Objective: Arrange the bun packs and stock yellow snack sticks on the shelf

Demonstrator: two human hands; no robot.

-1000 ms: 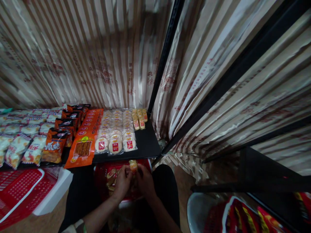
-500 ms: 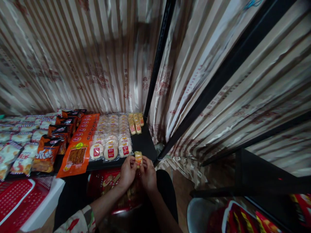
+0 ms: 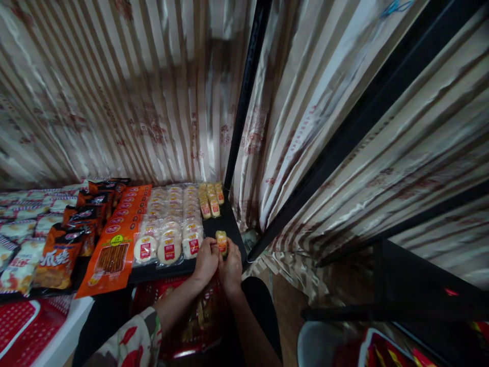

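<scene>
A small yellow wrapped snack pack (image 3: 221, 240) with a red label stands upright between my fingertips at the shelf's front edge. My left hand (image 3: 206, 262) pinches it from one side. From the other side my right hand (image 3: 231, 269) closes on it with bent fingers. Ahead, several similar yellow packs (image 3: 210, 201) sit in short rows on the black shelf (image 3: 226, 223). Left of them lie rows of round white crackers (image 3: 169, 248) in clear wrappers with red labels. Below my forearms, a red basket (image 3: 191, 350) holds several wrapped pieces, partly hidden by my arms.
A long orange bag of stick snacks (image 3: 110, 255) hangs slightly over the shelf edge. Black-and-orange bags (image 3: 57, 257) and white bags (image 3: 25, 262) stand farther left. Black posts (image 3: 248, 92) rise before striped curtains (image 3: 164, 92). Another red basket (image 3: 46, 316) sits lower left.
Both hands have moved slightly up and forward over the shelf edge with the snack pack. The view has shifted a little, so the shelf goods appear lower and farther left.
</scene>
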